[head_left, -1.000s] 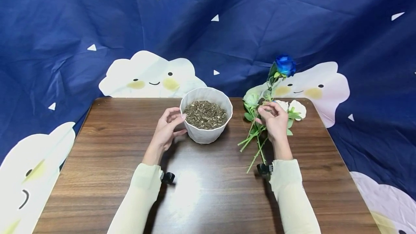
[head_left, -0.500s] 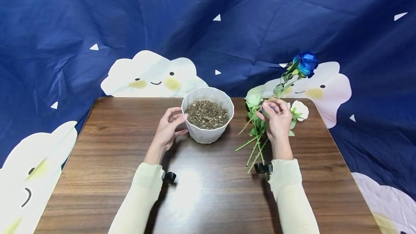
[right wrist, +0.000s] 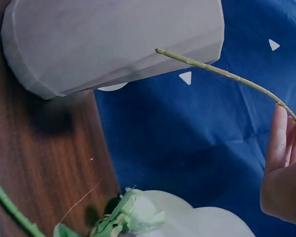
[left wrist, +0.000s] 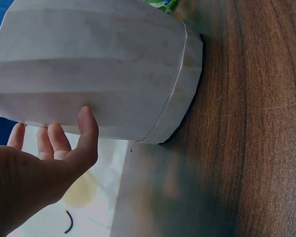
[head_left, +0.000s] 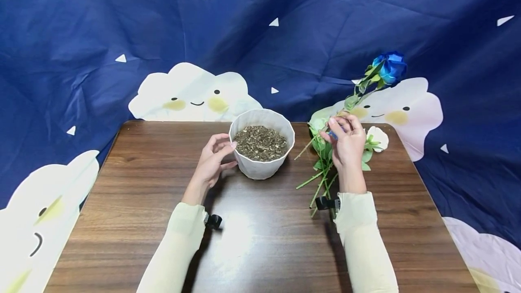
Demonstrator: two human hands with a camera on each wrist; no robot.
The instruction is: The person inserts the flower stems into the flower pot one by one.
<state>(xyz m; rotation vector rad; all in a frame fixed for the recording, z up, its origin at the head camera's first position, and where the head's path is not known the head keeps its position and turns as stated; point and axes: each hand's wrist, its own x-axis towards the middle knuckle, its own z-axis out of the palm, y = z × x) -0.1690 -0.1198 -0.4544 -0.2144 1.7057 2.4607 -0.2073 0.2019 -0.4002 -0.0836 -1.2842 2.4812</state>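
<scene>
A white faceted flowerpot [head_left: 260, 169] with dark soil [head_left: 260, 143] in it stands on the table. My left hand [head_left: 212, 162] holds its left side, thumb at the rim and the other fingertips against the wall [left wrist: 89, 74]. Between thumb and fingers, my right hand [head_left: 349, 146] pinches the stem of a blue rose [head_left: 390, 68]. The bloom tilts up and to the right. The stem's lower end [right wrist: 207, 65] points down-left and shows before the pot in the right wrist view. Under this hand lie more stems [head_left: 321, 184]; a blue patch there is mostly hidden.
A white rose [head_left: 378, 139] lies right of the right hand, and a pale green rose [right wrist: 145, 212] lies on its left. Several cut stems fan toward the front of the wooden table [head_left: 260, 248]. Behind hangs a blue cloth [head_left: 260, 35] with clouds.
The right hand has lifted the blue rose out from the other flowers. Its bloom has moved up and right, and the stem end has risen toward the pot. The left hand stays at the pot.
</scene>
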